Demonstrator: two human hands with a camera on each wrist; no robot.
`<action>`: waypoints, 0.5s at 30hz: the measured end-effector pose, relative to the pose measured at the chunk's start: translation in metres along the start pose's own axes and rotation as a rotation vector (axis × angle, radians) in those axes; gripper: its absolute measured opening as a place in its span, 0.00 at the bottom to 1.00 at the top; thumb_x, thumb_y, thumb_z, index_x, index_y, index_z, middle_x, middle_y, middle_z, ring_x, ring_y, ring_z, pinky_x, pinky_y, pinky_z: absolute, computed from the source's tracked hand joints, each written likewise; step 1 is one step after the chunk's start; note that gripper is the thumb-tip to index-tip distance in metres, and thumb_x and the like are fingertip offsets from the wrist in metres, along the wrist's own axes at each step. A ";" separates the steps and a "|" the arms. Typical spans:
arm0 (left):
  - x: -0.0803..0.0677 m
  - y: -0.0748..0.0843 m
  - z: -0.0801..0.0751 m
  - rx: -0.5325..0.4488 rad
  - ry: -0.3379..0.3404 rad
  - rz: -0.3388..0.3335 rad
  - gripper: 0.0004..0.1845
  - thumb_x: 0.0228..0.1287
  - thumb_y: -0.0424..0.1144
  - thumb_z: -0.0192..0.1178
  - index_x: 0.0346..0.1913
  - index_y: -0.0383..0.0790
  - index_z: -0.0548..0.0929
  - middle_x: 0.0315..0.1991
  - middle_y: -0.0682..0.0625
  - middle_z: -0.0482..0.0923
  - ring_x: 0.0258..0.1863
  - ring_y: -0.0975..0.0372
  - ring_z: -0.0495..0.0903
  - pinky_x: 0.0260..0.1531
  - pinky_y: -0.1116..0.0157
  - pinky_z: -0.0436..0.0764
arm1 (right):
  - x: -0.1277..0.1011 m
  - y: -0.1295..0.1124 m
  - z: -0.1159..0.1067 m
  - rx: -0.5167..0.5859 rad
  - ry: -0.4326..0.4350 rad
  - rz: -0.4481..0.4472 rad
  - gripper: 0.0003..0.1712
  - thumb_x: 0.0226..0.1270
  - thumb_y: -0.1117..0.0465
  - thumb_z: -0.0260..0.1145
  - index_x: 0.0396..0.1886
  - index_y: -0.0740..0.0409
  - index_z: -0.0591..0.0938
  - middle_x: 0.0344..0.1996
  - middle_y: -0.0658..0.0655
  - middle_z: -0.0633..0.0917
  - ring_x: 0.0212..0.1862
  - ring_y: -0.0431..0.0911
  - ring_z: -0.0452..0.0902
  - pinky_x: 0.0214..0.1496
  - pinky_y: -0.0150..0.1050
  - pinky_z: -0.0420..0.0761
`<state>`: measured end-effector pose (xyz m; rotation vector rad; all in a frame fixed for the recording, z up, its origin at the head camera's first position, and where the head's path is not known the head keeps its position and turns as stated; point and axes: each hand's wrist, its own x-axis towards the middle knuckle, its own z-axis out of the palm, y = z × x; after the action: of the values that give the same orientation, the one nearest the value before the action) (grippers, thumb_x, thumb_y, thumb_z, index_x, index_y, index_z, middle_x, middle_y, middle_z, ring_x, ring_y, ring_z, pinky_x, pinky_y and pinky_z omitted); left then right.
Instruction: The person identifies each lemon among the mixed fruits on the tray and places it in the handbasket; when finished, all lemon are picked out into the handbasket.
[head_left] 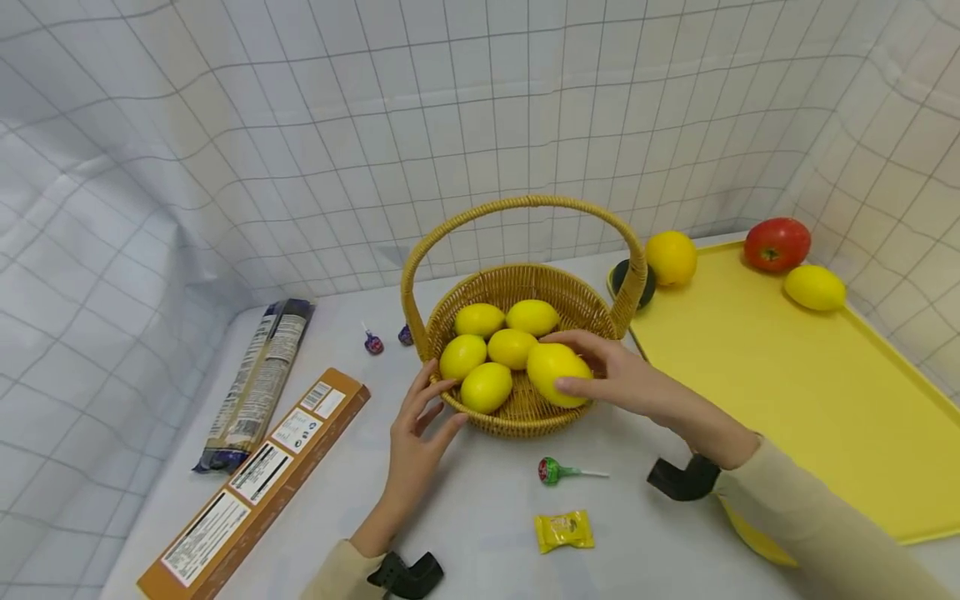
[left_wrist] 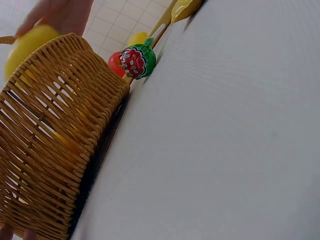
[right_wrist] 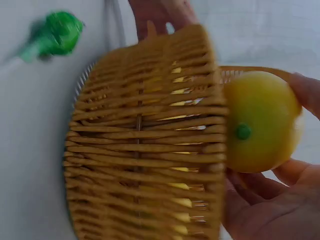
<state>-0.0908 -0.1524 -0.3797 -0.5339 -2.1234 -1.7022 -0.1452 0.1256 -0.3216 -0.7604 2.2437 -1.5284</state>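
Note:
A wicker basket (head_left: 517,425) with a tall arched handle holds several lemons (head_left: 486,387). At its front right, my right hand (head_left: 611,375) grips a large yellow fruit (head_left: 553,371) between thumb and fingers, over the basket's inside. The right wrist view shows this fruit (right_wrist: 265,122) at the rim, with a green stem spot. My left hand (head_left: 420,433) holds the basket's front left rim, one finger over the edge and the thumb outside. The woven wall (left_wrist: 50,130) fills much of the left wrist view.
A green lollipop (head_left: 551,471) and a yellow wrapped candy (head_left: 564,531) lie before the basket. A yellow tray (head_left: 795,383) on the right bears a red apple (head_left: 777,244) and a lemon (head_left: 814,288). An orange box (head_left: 262,475) and a long packet (head_left: 255,383) lie left.

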 end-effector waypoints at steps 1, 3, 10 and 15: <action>0.001 0.000 0.000 0.000 0.001 -0.001 0.21 0.54 0.17 0.60 0.54 0.22 0.74 0.67 0.31 0.56 0.64 0.41 0.57 0.48 0.38 0.69 | 0.010 0.000 0.004 -0.045 -0.017 -0.001 0.31 0.65 0.54 0.64 0.65 0.56 0.68 0.57 0.59 0.72 0.54 0.52 0.69 0.54 0.48 0.71; 0.001 -0.001 -0.001 0.002 0.007 -0.004 0.21 0.55 0.17 0.60 0.54 0.22 0.74 0.67 0.31 0.55 0.64 0.41 0.57 0.48 0.39 0.69 | 0.028 0.002 0.009 -0.149 -0.051 -0.009 0.31 0.64 0.52 0.65 0.63 0.57 0.69 0.57 0.59 0.73 0.54 0.52 0.68 0.56 0.49 0.70; 0.003 -0.001 -0.004 -0.001 0.003 -0.005 0.21 0.54 0.17 0.61 0.53 0.23 0.74 0.67 0.32 0.56 0.64 0.41 0.58 0.48 0.39 0.68 | 0.048 0.004 0.015 -0.247 -0.169 0.036 0.31 0.63 0.53 0.66 0.63 0.57 0.70 0.60 0.60 0.70 0.59 0.52 0.65 0.60 0.50 0.66; 0.000 -0.004 0.000 -0.008 0.001 -0.005 0.22 0.53 0.17 0.61 0.53 0.23 0.74 0.67 0.31 0.56 0.64 0.41 0.58 0.47 0.39 0.69 | 0.045 0.009 0.010 -0.286 -0.219 0.064 0.30 0.63 0.54 0.66 0.63 0.56 0.70 0.60 0.60 0.70 0.59 0.53 0.65 0.60 0.51 0.65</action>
<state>-0.0929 -0.1527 -0.3828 -0.5305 -2.1199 -1.7133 -0.1781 0.0942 -0.3320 -0.8779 2.3187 -1.0509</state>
